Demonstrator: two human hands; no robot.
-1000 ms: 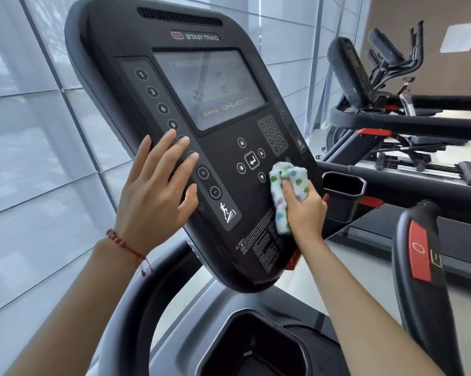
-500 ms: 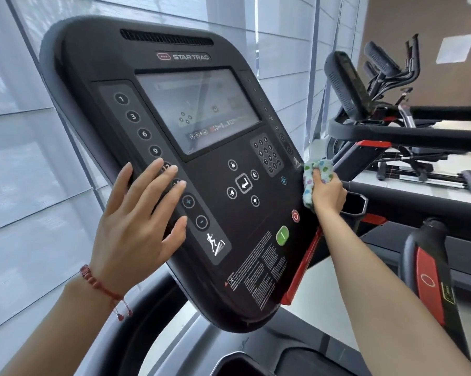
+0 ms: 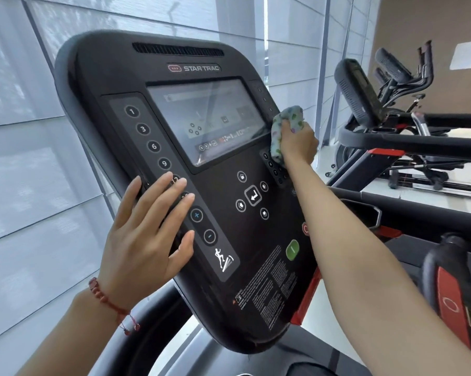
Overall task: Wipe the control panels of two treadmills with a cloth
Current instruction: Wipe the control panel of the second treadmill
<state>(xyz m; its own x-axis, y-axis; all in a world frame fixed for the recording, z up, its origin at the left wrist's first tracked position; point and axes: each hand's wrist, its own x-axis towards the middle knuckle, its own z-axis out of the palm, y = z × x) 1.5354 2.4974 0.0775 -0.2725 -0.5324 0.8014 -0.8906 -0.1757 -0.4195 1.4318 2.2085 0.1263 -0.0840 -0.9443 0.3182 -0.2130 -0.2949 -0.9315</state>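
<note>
A black Star Trac treadmill control panel (image 3: 228, 240) with a grey screen (image 3: 204, 118) fills the middle of the view. My right hand (image 3: 296, 143) grips a bunched white cloth with coloured dots (image 3: 285, 123) and presses it against the panel's right edge, just right of the screen and above the small keypad. My left hand (image 3: 147, 237) lies flat with straight fingers on the left strip of numbered buttons. A second treadmill's control panel (image 3: 356, 90) stands further back on the right, seen from the side.
The near treadmill's right handlebar with a red pad (image 3: 451, 308) rises at the lower right. The second treadmill's black handrail (image 3: 418, 142) and other gym machines (image 3: 407, 69) stand beyond. Blinds over windows (image 3: 25, 131) cover the left and back.
My right hand has carried the cloth up along the panel's right side, from beside the arrow buttons to beside the screen. My left hand has stayed flat on the left button strip.
</note>
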